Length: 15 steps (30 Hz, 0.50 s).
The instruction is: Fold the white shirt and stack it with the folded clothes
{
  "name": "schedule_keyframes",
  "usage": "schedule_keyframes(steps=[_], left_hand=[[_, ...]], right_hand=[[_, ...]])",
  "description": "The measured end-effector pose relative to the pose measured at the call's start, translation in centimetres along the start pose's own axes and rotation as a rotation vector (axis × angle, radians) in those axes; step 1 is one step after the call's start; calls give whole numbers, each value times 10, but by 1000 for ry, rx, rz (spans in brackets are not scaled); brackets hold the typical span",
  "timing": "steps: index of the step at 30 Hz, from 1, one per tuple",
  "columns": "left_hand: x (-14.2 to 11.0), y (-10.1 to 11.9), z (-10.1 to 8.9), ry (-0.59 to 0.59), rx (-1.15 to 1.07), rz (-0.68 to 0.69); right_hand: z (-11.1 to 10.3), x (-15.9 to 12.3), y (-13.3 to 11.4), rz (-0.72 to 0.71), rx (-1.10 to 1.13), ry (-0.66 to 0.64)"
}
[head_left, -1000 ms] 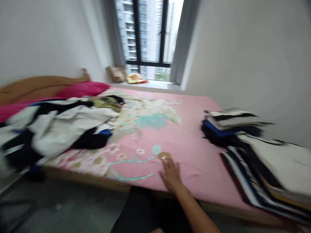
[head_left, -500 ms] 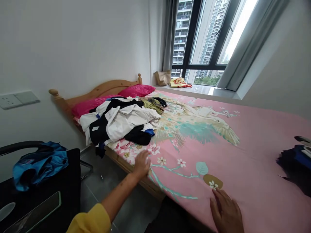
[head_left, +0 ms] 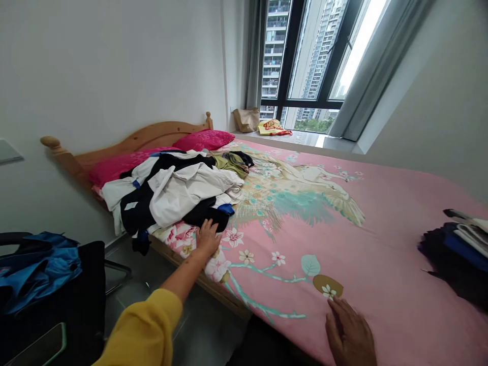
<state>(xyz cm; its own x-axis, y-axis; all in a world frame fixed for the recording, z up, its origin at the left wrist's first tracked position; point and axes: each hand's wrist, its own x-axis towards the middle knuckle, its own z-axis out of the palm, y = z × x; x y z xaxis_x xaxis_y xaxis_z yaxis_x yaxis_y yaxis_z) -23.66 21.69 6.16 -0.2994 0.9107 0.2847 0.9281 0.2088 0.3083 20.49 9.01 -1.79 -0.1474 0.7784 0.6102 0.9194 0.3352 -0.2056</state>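
Observation:
A heap of unfolded black, white and blue clothes [head_left: 179, 190] lies on the left part of a bed with a pink flowered sheet [head_left: 343, 254]. My left hand [head_left: 208, 237], in a yellow sleeve, reaches to the near edge of the heap, fingers spread and touching a black garment [head_left: 208, 216]. My right hand [head_left: 351, 333] lies flat and open on the sheet near the bed's front edge. A stack of folded clothes [head_left: 459, 249] sits at the right edge of view.
Wooden headboard [head_left: 125, 142] and pink pillows [head_left: 206, 140] stand against the left wall. A black chair [head_left: 57, 300] with a blue garment [head_left: 34, 264] is at lower left. A paper bag [head_left: 247, 119] and a yellow item [head_left: 272, 127] rest on the window sill.
My view swung left from the folded stack to the heap. My left hand came in and moved forward along the bed edge onto the black garment. My right hand stayed on the sheet.

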Motion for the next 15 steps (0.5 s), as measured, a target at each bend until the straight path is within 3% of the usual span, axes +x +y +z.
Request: schedule_keyframes(steps=[3,6,10,15], left_hand=[[0,32,19,-6,-17,-100],[7,50,18,12,-39,-138],[2,60,10,51,-69,-135],[-30,64,18,43,-106,-71]], right_hand=[[0,0,0,-3,-2,9],[1,0,0,7,-18,-1],[2,0,-2,15,-62,-11],[1,-1,-4,1,-105,-36]])
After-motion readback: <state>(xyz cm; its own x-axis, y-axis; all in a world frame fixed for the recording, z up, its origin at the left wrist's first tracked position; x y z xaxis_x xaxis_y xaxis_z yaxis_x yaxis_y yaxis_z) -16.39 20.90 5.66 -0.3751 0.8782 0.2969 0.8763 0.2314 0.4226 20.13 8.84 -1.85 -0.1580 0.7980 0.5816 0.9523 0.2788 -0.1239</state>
